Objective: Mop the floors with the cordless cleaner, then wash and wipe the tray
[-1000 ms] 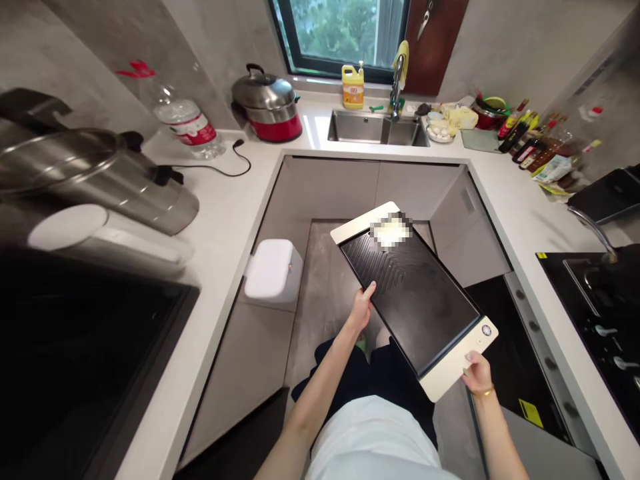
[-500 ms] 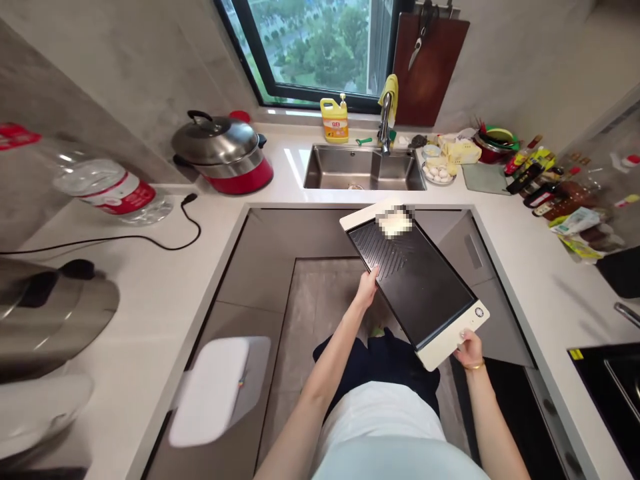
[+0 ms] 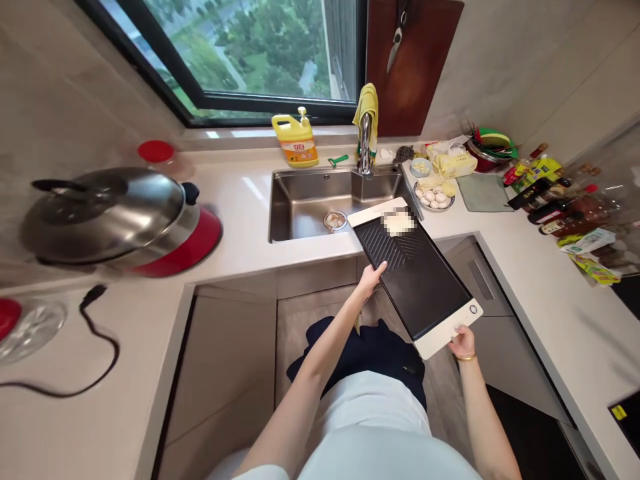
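Note:
A black electric griddle (image 3: 425,287) with cream ends and ridges on its far part is held in the air, slanting in front of my body. My left hand (image 3: 371,279) grips its left long edge near the ridges. At the near cream end, by the round dial, my right hand (image 3: 463,342) grips the edge with the thumb on top. A blurred pale patch covers part of the griddle's far end. The griddle's far end overlaps the front right edge of the steel sink (image 3: 305,207).
A red and steel pot (image 3: 175,247) and a black cord (image 3: 113,347) are on the left counter. Behind the sink are a yellow soap bottle (image 3: 299,148) and a faucet (image 3: 366,143). Mushrooms (image 3: 433,197), a grey-green mat (image 3: 484,193) and several bottles (image 3: 565,207) are on the right.
The view has shifted left and come closer to the sink and the counter. The griddle now overlaps the sink's front edge. Both hands keep their hold on it.

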`<move>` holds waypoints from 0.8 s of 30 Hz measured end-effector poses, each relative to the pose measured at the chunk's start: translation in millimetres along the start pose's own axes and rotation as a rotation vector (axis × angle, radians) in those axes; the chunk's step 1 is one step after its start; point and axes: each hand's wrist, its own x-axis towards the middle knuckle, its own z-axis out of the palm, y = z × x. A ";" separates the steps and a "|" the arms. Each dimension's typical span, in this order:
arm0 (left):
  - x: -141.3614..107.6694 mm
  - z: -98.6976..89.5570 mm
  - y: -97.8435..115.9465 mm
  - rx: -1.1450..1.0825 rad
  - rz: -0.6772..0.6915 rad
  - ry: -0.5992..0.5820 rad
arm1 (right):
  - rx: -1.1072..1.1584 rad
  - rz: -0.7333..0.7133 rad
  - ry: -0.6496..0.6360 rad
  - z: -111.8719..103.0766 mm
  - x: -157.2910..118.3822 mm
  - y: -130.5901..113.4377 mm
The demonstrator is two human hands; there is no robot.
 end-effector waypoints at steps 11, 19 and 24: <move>151.4 -33.0 64.0 -0.045 -0.348 0.137 | 0.084 0.040 -0.016 102.6 83.0 0.7; 195.1 -36.6 95.5 0.502 -0.457 0.062 | 0.086 0.097 -0.072 126.4 134.0 -12.7; 205.0 -36.0 104.3 0.689 -0.491 -0.009 | 0.092 0.150 -0.041 128.6 151.9 -15.9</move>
